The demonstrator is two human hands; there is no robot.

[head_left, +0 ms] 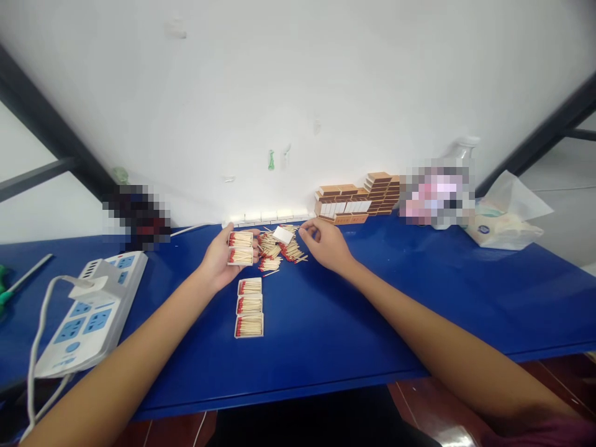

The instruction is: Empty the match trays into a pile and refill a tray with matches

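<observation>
My left hand (218, 256) is closed round two small matchbox trays (241, 256) full of red-headed matches, one above the other. My right hand (328, 243) is beside the loose pile of matches (272, 248), with its fingers curled and the thumb near the index finger; whether anything is between them I cannot make out. A white matchbox tray (283, 234) lies tilted on the pile, its inside hidden. Nearer me, three filled matchbox trays (249, 305) stand in a column on the blue table (326, 335).
Stacked brown matchboxes (382, 194) and a row of white trays (270, 216) stand against the wall. On the left lie a power strip (93, 316) with a white cable and a green-handled screwdriver (28, 274). A tissue pack (505, 226) sits at the right.
</observation>
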